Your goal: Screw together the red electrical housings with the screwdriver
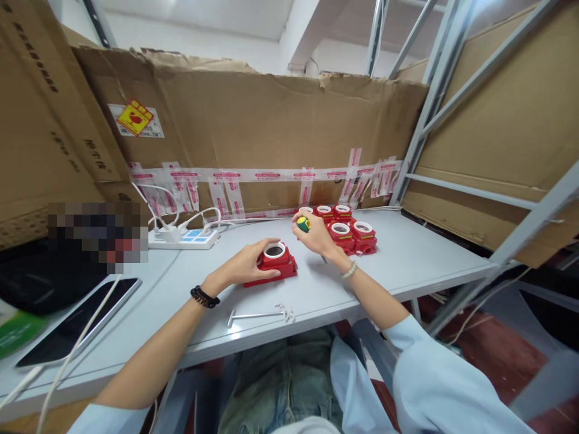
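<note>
My left hand point(244, 264) grips a red housing point(286, 268) from its left side, thumb in front and fingers behind. A white ring point(274, 251) around a dark round opening sits on top of the housing, which rests on the table. Just to its right, my right hand point(319, 234) is raised and closed around a screwdriver point(303, 225) with a green and yellow handle. Part of a thin shaft shows below that hand; its tip is apart from the held housing. Several similar red housings point(364, 240) with white rings stand behind my right hand, which partly hides them.
A T-shaped metal tool point(253, 316) and small pale pieces point(287, 313) lie near the front edge. On the left are a phone-like slab point(81, 322), cables and a power strip point(194, 239). Cardboard point(271, 126) walls the back; a metal frame point(470, 190) stands right.
</note>
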Motion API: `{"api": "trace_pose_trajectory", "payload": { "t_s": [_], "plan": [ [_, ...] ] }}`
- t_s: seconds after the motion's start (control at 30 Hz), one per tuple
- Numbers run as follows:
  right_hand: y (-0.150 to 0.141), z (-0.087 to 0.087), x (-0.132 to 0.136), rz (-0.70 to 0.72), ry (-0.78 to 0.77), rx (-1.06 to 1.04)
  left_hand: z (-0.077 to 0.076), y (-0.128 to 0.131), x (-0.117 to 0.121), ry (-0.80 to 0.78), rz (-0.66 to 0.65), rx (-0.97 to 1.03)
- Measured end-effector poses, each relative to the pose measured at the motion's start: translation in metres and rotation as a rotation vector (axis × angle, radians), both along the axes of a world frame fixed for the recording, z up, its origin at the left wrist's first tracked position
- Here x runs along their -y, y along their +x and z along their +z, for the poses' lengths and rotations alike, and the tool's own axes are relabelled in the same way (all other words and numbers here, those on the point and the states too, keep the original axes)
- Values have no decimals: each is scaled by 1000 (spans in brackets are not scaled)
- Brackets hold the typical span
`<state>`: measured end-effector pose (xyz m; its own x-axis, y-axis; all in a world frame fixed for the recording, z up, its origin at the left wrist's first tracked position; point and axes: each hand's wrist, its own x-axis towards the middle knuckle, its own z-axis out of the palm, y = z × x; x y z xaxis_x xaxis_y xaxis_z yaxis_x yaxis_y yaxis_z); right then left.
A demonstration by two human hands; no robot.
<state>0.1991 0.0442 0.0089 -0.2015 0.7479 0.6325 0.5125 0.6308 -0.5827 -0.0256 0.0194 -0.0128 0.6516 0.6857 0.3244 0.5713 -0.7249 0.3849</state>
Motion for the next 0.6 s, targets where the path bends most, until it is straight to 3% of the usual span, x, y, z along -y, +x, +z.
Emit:
{"api": "trace_pose_trajectory", "payload": {
  "t_s": [0.2,0.6],
  "plan": [
    [-3,0,7,-2,18,168,0,0,0,3,33,-39],
    [-1,-1,8,-31,19,186,-1,0,0,45,51,-47]
  ]
}}
